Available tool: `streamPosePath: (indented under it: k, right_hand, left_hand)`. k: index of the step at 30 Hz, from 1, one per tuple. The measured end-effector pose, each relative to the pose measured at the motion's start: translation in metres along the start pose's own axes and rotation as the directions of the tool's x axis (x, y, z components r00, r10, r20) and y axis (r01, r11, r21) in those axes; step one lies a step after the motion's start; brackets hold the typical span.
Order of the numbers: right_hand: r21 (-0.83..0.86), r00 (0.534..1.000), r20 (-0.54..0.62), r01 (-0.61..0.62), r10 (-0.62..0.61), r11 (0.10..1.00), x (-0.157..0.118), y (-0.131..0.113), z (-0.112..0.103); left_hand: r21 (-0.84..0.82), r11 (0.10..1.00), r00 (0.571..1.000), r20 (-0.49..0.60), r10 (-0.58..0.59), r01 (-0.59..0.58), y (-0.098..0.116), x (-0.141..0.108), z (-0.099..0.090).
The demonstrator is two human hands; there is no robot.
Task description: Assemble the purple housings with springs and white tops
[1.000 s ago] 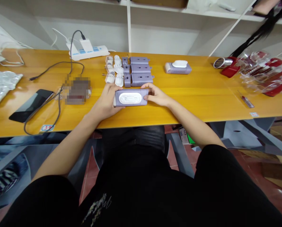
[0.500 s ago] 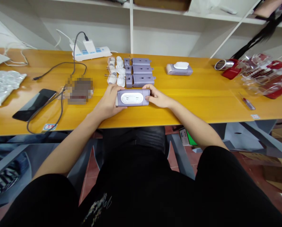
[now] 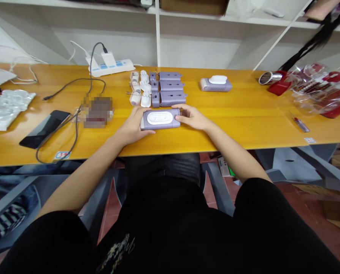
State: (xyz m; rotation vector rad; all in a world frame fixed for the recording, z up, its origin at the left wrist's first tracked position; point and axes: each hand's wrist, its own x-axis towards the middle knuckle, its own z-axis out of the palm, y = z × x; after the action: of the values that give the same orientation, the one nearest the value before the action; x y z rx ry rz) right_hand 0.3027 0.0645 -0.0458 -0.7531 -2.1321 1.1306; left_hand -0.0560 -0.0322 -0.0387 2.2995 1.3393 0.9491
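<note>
A purple box-shaped casing with a white oval plate on top (image 3: 159, 118) lies between my hands, close to the table's front edge. My left hand (image 3: 132, 123) wraps its pale left end, thumb along the near side and fingers behind. The right end sits in the grip of my right hand (image 3: 191, 117), with the thumb on its corner. Just beyond stand purple casing parts (image 3: 172, 98) in a short stack of rows. To their left are small white parts with coiled springs (image 3: 140, 88). A similar purple unit with a white top (image 3: 216, 83) rests farther back on the right.
On the left lie a phone (image 3: 44, 128), a dark cable (image 3: 76, 129), a blurred-out item (image 3: 98, 111) and bubble wrap (image 3: 7, 108). A white power strip (image 3: 113, 67) is at the back. Red and clear plastic parts (image 3: 321, 89) and a small screwdriver-like tool (image 3: 301, 124) are at right.
The casing has tilted slightly, its left end a little lower in view. Both hands keep their hold. The whole view has shifted slightly.
</note>
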Motion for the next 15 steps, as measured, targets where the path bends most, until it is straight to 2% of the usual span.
streamPosePath:
  k: [3, 10, 15]
  right_hand:
    - [-0.031, 1.000, 0.019, 0.009, -0.008, 0.999, -0.007, -0.003, -0.004]
    - [-0.280, 0.987, 0.093, 0.152, -0.131, 0.948, -0.014, -0.018, -0.006]
    - [-0.331, 0.986, 0.068, 0.166, -0.152, 0.929, -0.013, -0.018, 0.001]
  left_hand:
    - [-0.017, 1.000, 0.999, 0.022, -0.026, 0.026, -0.001, 0.000, 0.002]
    - [0.014, 0.999, 0.996, 0.083, -0.035, 0.034, 0.004, 0.000, 0.007]
    - [0.016, 1.000, 0.996, 0.085, -0.002, 0.001, 0.006, 0.000, 0.009]
